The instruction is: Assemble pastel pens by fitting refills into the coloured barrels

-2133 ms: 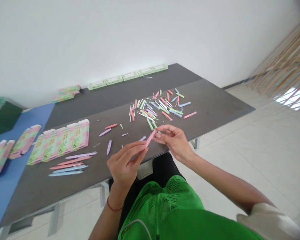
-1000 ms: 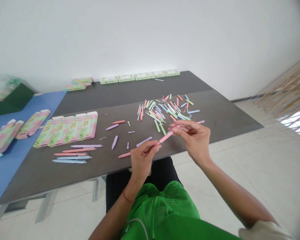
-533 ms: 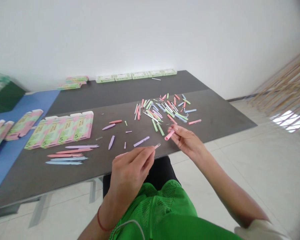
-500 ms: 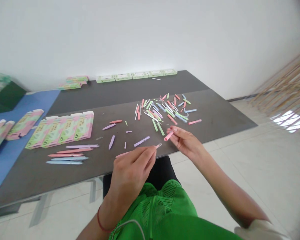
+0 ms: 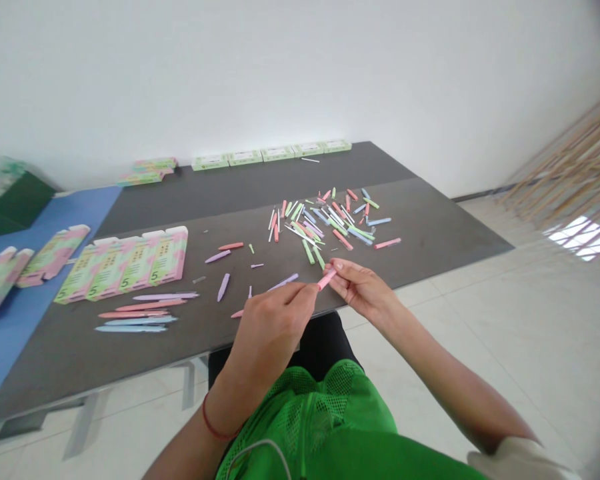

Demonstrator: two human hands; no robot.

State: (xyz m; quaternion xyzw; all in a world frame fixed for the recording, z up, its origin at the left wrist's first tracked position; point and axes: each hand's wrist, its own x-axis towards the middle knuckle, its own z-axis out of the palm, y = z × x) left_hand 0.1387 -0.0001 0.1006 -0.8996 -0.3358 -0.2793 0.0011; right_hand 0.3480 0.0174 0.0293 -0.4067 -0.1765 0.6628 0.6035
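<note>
**Pink pen part pinched in the right hand, left hand closing in**

On my feed the pink pen part point(image 5: 327, 279) sits between the thumb and curled fingers of the right hand point(image 5: 360, 290), held near its end so that the free end angles toward the left hand point(image 5: 270, 327). The right hand is only half closed, a light pinch. The left hand is curled, its fingertips just beside that free end. A pink shaft point(image 5: 237, 313) pokes out below the left palm. I read it as held there, but the hand hides most of it, so I can't confirm the grip.

Both hands work low over the near edge of the dark grey table point(image 5: 405, 227), which looks like a spot chosen to stay clear of the clutter. Just beyond the left fingers lies a lilac pen part point(image 5: 283, 282). Farther out, loose pastel pen parts point(image 5: 320, 223) sit in a jumbled heap. To the left, whole pens point(image 5: 135, 313) lie parallel in a tidy stack, apparently kept apart from the heap on purpose. Above them, flat pink-and-green printed cartons point(image 5: 125, 263) stand edge to edge, and a row of green boxes point(image 5: 270, 155) lines the far table edge, squared against the wall.
</note>
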